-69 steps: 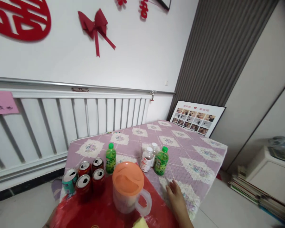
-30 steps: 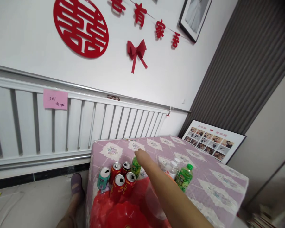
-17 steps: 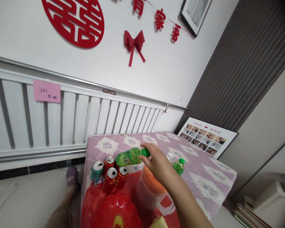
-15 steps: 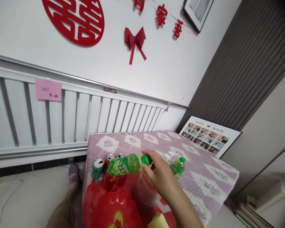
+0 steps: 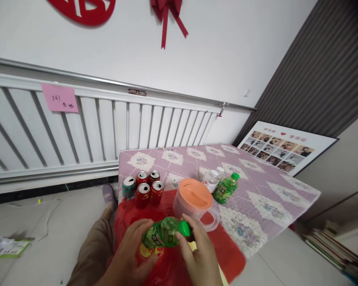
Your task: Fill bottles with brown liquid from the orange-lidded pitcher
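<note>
A green drink bottle (image 5: 167, 232) lies almost level above the red tray, its green cap pointing right. My right hand (image 5: 201, 254) grips it by the cap and neck between thumb and fingers. Around its base end is my left hand (image 5: 131, 250), thumb and fingers apart; the thumb stands clear of the bottle. Just behind my hands stands a clear plastic pitcher (image 5: 181, 206) with an orange lid (image 5: 195, 194). Under the bottle, a round red tray (image 5: 131, 214) with a yellow printed design is partly covered by my hands.
Several opened cans (image 5: 143, 192) stand at the table's left. A second green bottle (image 5: 226, 188) and clear bottles with white caps (image 5: 211, 180) stand right of the pitcher. The floral tablecloth (image 5: 241, 226) covers the table. Behind it run a white radiator (image 5: 143, 127) and a leaning photo board (image 5: 304, 137).
The bottle has come down and nearer, from over the cans to above the red tray, still in my right hand. My left hand has entered the view beside its base. The view has tilted down.
</note>
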Demonstrator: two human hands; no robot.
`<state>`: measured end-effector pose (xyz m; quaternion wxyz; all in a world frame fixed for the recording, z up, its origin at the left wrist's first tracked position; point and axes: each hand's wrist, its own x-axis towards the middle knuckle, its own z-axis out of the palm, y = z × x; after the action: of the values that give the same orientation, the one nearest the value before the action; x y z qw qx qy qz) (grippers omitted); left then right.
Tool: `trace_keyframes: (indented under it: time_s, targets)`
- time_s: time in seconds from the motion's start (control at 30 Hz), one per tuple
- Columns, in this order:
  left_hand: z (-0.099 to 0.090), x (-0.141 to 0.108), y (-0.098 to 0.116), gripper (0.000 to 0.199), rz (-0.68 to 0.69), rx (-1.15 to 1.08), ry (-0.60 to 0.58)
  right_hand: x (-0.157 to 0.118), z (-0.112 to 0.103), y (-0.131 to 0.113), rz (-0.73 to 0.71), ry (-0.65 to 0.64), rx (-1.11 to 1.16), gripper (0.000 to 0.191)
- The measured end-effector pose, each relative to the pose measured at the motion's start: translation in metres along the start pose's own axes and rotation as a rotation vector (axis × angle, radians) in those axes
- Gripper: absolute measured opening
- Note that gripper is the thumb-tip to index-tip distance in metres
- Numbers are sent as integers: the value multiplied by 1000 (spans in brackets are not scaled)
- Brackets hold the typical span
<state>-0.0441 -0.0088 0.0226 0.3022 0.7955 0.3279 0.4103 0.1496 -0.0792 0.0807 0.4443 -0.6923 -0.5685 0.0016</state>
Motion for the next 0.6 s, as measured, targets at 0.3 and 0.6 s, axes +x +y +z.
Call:
trace_keyframes:
  time_s: [0.3, 0.6]
  targets:
    - [50, 29, 2, 75, -138, -342, -114, -2, 20, -18, 96, -76, 165, 37]
    - [47, 29, 8, 62, -202, -379, -76, -4, 39, -15, 370, -11, 441, 39]
